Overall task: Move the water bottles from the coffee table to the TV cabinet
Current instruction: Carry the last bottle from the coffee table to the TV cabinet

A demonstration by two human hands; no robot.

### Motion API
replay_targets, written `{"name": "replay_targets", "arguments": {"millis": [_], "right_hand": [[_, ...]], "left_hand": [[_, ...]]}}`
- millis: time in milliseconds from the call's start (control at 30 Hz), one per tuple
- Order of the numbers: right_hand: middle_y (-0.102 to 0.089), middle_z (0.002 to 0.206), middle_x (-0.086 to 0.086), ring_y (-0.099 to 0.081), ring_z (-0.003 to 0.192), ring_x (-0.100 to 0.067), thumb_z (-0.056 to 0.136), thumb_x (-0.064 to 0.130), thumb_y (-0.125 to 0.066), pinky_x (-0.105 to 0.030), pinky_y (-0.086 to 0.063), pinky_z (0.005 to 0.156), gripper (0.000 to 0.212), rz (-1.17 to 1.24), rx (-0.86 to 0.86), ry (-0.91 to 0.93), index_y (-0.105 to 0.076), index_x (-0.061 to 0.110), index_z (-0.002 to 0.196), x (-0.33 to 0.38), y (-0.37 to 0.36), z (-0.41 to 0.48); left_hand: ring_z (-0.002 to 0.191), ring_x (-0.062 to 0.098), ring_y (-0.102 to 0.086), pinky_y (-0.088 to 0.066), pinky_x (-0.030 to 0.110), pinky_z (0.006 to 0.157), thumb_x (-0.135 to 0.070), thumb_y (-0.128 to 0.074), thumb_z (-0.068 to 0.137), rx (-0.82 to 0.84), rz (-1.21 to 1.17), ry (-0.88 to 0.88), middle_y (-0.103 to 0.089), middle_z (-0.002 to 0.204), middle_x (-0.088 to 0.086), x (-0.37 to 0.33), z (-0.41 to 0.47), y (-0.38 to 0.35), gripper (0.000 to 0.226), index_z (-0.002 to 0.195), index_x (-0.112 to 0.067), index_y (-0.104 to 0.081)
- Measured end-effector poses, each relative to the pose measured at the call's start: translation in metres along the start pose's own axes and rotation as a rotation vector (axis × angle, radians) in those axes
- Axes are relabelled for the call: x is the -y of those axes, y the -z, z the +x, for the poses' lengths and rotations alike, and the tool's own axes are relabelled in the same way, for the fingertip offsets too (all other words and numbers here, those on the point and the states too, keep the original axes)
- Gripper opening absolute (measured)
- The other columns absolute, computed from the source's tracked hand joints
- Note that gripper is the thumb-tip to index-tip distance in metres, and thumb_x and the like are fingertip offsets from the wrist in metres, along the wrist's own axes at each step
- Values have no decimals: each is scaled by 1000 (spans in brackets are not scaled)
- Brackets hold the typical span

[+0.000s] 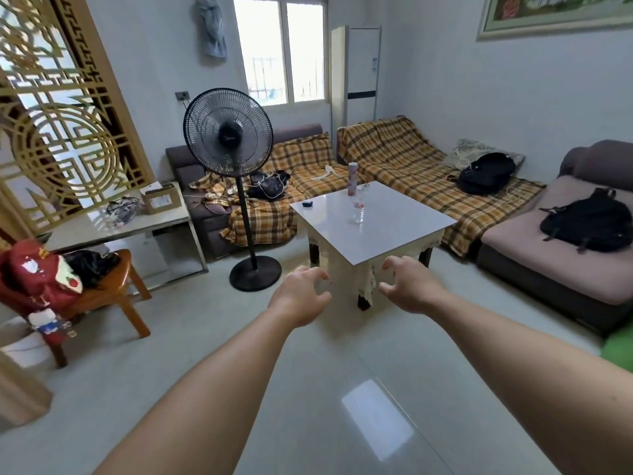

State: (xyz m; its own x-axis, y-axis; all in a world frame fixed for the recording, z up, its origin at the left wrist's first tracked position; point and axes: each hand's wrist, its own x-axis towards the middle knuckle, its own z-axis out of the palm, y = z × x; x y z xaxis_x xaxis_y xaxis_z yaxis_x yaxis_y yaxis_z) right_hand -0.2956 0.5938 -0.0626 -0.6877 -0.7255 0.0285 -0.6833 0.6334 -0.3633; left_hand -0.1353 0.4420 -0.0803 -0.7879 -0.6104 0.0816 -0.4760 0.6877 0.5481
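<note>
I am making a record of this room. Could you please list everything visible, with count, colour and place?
coffee table: 1, white, centre
clear bottle: 1, transparent, on table
tall bottle: 1, pink patterned, table's far edge
small object: 1, dark, table's left side
fan: 1, black, left of table
sofa: 1, plaid-covered, behind table
backpacks: 2, black, on right seats
wooden chair: 1, brown, left
left hand: 1, empty, open
right hand: 1, empty, open
</note>
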Motion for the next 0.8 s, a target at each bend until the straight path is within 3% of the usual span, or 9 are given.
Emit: {"name": "replay_targets", "arguments": {"millis": [133, 300, 800], "right_hand": [[-51, 132, -1, -59, 106, -23, 87, 41, -56, -33, -47, 77, 44, -68, 39, -3, -50, 26, 128, 22, -27, 66], [-52, 132, -1, -57, 114, -24, 87, 39, -54, -37, -49, 87, 45, -116, 68, 7, -49, 26, 130, 57, -49, 138], [-56, 129, -2, -58, 108, -23, 87, 36, -55, -39, -52, 86, 43, -81, 89, -59, -51, 25, 128, 28, -69, 378]], "left_hand": [[109, 18, -51, -52, 41, 86, -35, -57, 82, 27, 1, 43, -51, 123, -3, 52, 58, 10, 37, 119, -29, -56], [108, 20, -51, -53, 42, 84, -34, -55, 83, 72, 40, 42, -51, 123, -3, 102, 133, 28, 38, 121, -30, -55], [108, 19, -50, -54, 41, 82, -34, -52, 81, 138, -9, 15, -50, 122, -5, 132, 371, -2, 36, 117, -33, -55]]}}
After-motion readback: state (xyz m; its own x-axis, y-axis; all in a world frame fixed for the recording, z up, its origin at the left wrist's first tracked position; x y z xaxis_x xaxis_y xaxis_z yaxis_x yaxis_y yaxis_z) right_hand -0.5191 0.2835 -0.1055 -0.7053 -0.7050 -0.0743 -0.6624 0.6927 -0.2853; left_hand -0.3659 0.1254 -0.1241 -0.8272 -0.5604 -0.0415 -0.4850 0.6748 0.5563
